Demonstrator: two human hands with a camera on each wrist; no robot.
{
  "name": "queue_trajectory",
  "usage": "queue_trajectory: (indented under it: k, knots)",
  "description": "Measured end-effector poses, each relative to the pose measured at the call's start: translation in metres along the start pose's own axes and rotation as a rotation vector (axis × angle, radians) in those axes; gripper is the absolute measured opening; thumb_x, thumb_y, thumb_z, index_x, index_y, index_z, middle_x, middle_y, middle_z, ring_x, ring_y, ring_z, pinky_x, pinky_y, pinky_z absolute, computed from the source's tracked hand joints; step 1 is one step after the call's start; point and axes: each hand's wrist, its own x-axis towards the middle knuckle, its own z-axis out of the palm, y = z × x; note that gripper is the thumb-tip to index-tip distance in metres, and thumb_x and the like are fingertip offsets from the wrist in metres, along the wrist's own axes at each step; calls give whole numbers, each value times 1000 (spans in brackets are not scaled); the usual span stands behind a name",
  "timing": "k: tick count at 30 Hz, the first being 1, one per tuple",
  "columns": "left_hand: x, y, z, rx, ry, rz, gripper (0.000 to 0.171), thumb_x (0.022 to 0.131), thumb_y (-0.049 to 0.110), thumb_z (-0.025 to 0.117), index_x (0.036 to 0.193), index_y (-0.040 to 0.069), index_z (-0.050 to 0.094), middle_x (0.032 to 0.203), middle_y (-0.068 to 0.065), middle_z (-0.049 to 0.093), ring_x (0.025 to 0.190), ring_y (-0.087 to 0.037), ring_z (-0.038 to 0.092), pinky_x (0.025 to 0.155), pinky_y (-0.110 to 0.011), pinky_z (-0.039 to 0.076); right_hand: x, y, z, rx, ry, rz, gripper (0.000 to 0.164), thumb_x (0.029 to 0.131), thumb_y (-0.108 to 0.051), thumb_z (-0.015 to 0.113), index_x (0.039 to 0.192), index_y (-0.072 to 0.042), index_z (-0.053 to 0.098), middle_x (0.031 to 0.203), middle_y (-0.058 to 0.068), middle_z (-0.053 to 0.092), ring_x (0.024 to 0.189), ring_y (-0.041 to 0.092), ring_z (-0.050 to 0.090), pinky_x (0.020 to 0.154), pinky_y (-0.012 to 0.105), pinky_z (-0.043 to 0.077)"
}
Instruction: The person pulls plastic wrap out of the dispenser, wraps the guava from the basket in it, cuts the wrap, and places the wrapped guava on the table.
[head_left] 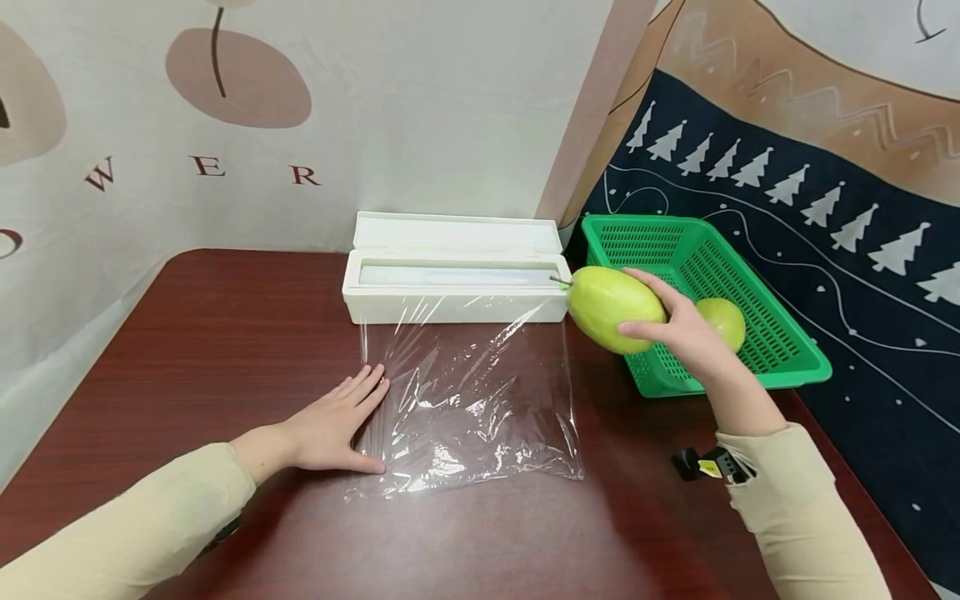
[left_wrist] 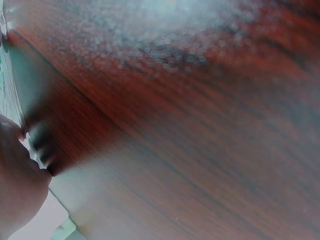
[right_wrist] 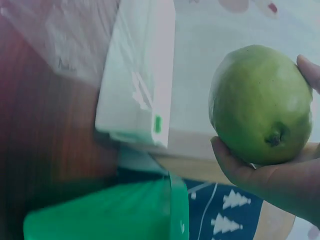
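Observation:
A sheet of clear plastic wrap [head_left: 480,408] stretches from the white wrap dispenser box [head_left: 456,307] over the dark table. My left hand [head_left: 330,429] rests flat with fingers apart on the wrap's left edge; in the left wrist view only part of the hand [left_wrist: 20,185] shows. Above the table, just right of the dispenser, my right hand [head_left: 686,333] grips a yellow-green pear [head_left: 611,308] between thumb and fingers. The pear's stem points left, toward the box. From the right wrist view, the blossom end of the pear [right_wrist: 260,100] faces the camera.
A green plastic basket [head_left: 780,350] stands at the table's right side, under the right forearm. Another yellow-green fruit [head_left: 723,321] lies inside it. The dispenser's lid [head_left: 457,233] is raised at the back, near a printed cloth [head_left: 450,100].

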Motion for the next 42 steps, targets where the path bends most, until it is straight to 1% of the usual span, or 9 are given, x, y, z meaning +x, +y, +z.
queue_trajectory:
  k: [4,9,17,22,25,28,34,37,42]
  knots:
    - [0,0,1,-1,7,4,110,72,68,62,142,-9,27,152,-27,15,140,-45,14,111,-56,21,2,-6,14,34,-63,-30,72,86,-15,63,148,-18,26,142,11,32,111,22,38,84,28,43]
    - [0,0,2,-2,6,3,110,72,68,62,142,-8,27,153,-27,15,140,-45,14,111,-56,21,5,-8,32,51,-125,-79,72,83,-10,64,146,-13,30,138,14,36,111,24,40,85,27,45]
    - [-1,1,-1,-4,-9,-4,110,72,69,61,143,-8,26,153,-27,14,141,-44,14,112,-56,20,11,-7,62,64,-217,-121,77,77,-10,71,144,-15,34,136,14,42,110,26,44,89,34,44]
    - [-1,3,-1,-10,-11,-6,110,72,68,62,143,-8,26,153,-27,14,141,-44,13,112,-56,20,13,-6,79,81,-276,-146,79,74,-11,74,143,-15,36,134,15,45,108,27,48,87,34,47]
    - [0,3,-1,-5,-12,-4,110,72,68,62,143,-8,26,153,-27,14,141,-44,13,112,-55,20,13,-5,90,69,-302,-158,80,72,-12,75,143,-16,37,131,16,48,106,27,51,86,33,49]
    - [1,2,0,2,-9,1,109,72,67,62,143,-8,26,153,-27,14,141,-44,13,112,-55,20,15,-3,101,36,-328,-180,80,71,-12,76,142,-15,38,129,16,50,105,27,53,86,33,49]
    - [1,2,-1,-1,-2,3,109,72,66,63,143,-9,26,153,-27,15,140,-45,14,112,-56,21,20,6,122,4,-389,-212,80,71,-10,76,141,-12,39,133,14,49,107,27,54,89,34,48]
    - [1,3,-1,-1,-1,4,109,72,66,63,143,-9,26,153,-27,14,140,-45,14,112,-56,21,22,8,131,-7,-415,-216,81,70,-12,77,141,-14,39,134,12,49,110,26,54,91,35,47]
    - [1,3,-1,-6,2,3,109,72,66,63,143,-9,26,153,-28,14,141,-45,13,112,-56,20,24,11,142,-44,-434,-232,82,68,-16,78,141,-15,40,135,10,49,111,24,53,94,36,46]
